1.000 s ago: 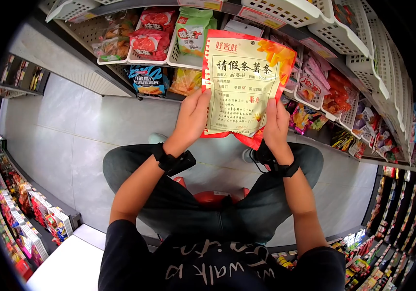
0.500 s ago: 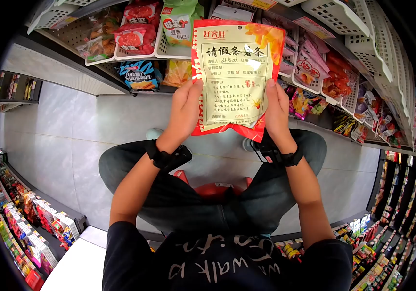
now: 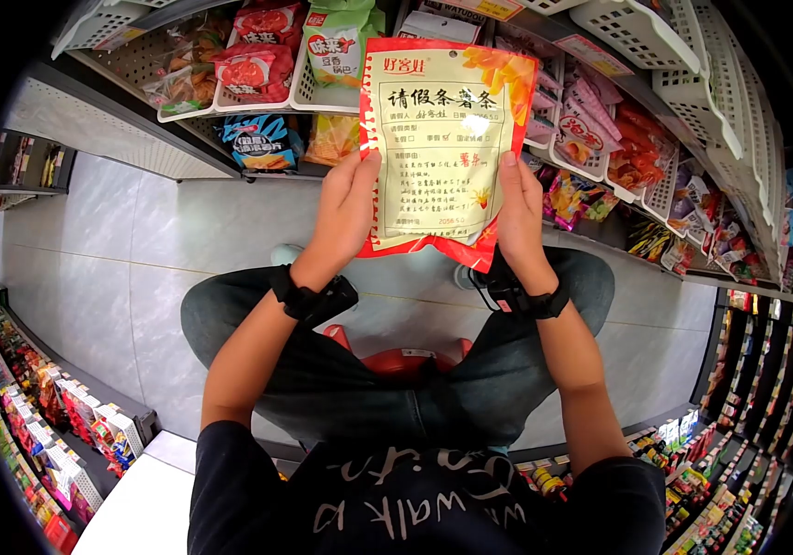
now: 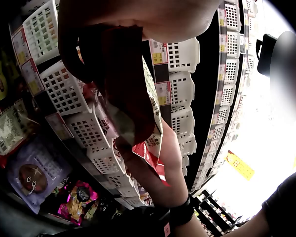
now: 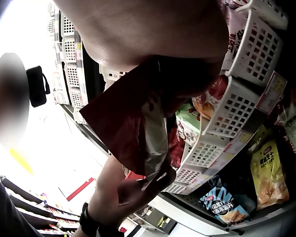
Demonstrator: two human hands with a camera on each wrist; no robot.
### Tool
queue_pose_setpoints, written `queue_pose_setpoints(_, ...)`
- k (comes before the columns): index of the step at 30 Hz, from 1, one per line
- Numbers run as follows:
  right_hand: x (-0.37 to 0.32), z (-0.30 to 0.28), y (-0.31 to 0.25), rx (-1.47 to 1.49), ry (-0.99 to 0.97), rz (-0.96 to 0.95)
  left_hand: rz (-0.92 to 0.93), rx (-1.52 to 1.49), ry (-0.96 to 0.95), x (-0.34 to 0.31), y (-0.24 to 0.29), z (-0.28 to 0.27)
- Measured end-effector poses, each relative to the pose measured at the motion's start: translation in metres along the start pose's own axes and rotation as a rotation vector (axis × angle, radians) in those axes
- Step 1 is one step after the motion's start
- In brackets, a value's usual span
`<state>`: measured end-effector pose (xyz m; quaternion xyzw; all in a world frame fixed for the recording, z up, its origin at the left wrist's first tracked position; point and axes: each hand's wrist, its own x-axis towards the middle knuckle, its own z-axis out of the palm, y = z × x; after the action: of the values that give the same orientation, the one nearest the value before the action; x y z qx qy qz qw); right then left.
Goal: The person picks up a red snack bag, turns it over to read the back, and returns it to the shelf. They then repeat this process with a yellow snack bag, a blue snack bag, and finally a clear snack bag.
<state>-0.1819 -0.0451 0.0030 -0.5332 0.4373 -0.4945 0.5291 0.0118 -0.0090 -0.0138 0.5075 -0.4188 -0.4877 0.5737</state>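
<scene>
A red and cream snack bag of fries (image 3: 438, 139) faces up in front of the person, its printed front toward the head camera. My left hand (image 3: 345, 205) grips its left edge low down, thumb lying over the front. On the opposite edge, my right hand (image 3: 523, 208) holds the bag the same way, fingers behind it. In the left wrist view the bag (image 4: 130, 94) shows nearly edge-on and dark, with the right hand (image 4: 170, 155) beyond. The right wrist view shows the dark red back of the bag (image 5: 121, 123) and the left hand (image 5: 111, 185).
Shelves with white perforated baskets (image 3: 637, 69) curve across the front and right. A green snack bag (image 3: 341, 46) and red packets (image 3: 258, 74) sit in baskets behind the held bag; a blue bag (image 3: 262, 143) lies lower. Below the person is a red stool (image 3: 405, 363) on grey floor (image 3: 110, 240).
Both hands have shifted the bag slightly left in the head view and flattened its tilt a little, keeping their hold on both edges. Over the last half second it barely moved.
</scene>
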Motion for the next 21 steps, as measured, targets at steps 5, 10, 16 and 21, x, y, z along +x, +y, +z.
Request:
queue_pose_setpoints(5, 0.0004, -0.0025, 0.0006, -0.035, -0.017, -0.005, -0.009, -0.022, 0.001, -0.0006, 0.0009, 0.0011)
queue_pose_setpoints(10, 0.0010, -0.0010, -0.0007, -0.042, -0.014, -0.011, 0.004, -0.012, -0.008, 0.0000, -0.0029, -0.0004)
queue_pose_setpoints(16, 0.0011, -0.0012, -0.0008, -0.041, -0.015, -0.008, -0.018, -0.018, -0.007, -0.0014, 0.0031, 0.0017)
queue_pose_setpoints(21, 0.0015, -0.0021, 0.0021, -0.022, -0.016, -0.004, -0.009, -0.021, -0.020, -0.0005, 0.0003, 0.0008)
